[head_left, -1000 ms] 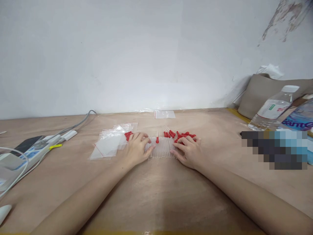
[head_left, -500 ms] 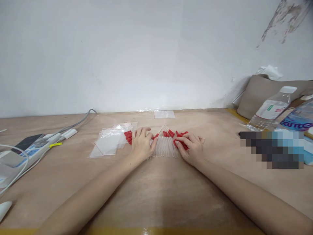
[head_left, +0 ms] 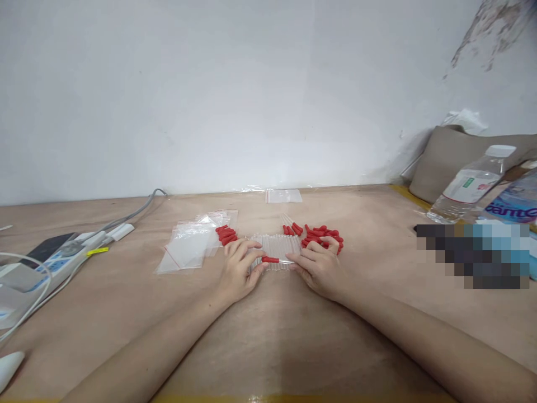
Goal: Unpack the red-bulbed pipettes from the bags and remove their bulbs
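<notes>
A row of clear glass tubes lies side by side on the wooden table. In front of the row, one tube with a red rubber bulb is held crosswise. My left hand pinches the bulb end. My right hand pinches the glass end. Loose red bulbs lie in a small group at the left and a bigger heap at the right, just behind my right hand.
Small clear zip bags are piled left of the tubes, and one more lies by the wall. A power strip with cables sits at far left. A water bottle and a beige bag stand at right.
Both hands have drawn back toward me from the tube row. A tube with a red bulb now lies crosswise between their fingertips in front of the row.
</notes>
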A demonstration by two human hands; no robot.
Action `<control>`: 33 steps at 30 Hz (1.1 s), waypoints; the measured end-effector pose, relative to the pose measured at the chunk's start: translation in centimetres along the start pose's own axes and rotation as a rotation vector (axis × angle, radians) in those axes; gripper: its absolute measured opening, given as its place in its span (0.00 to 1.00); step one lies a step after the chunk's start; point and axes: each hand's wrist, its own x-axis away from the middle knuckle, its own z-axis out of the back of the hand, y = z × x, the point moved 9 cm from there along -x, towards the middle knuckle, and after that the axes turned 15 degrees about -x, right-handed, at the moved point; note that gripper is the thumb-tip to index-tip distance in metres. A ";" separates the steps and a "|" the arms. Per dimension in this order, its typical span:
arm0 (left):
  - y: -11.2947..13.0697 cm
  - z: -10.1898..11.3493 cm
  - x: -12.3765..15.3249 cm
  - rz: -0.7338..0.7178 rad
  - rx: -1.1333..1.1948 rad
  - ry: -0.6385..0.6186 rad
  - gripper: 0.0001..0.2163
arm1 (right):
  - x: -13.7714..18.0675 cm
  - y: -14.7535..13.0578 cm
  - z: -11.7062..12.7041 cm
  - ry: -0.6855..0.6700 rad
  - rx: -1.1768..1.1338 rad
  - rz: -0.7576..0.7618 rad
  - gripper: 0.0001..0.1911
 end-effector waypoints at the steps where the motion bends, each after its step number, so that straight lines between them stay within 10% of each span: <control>1: 0.5 0.0 -0.1 -0.026 0.003 -0.003 0.07 | 0.0 0.1 -0.3 -0.021 -0.035 -0.027 0.11; 7: 3.3 0.1 0.0 -0.232 0.022 -0.039 0.04 | 0.0 -0.5 -1.6 -0.119 -0.214 -0.096 0.14; 16: 2.9 -0.4 1.2 -0.241 0.035 -0.151 0.11 | 1.0 -2.8 0.2 -0.029 0.016 0.218 0.09; 24: -5.4 0.5 0.2 0.255 0.043 -0.202 0.15 | 0.8 4.0 2.4 0.166 0.176 -0.206 0.12; 33: -16.7 -1.1 -2.2 0.580 -0.040 -0.287 0.16 | -0.3 3.2 0.9 0.162 0.177 -0.185 0.08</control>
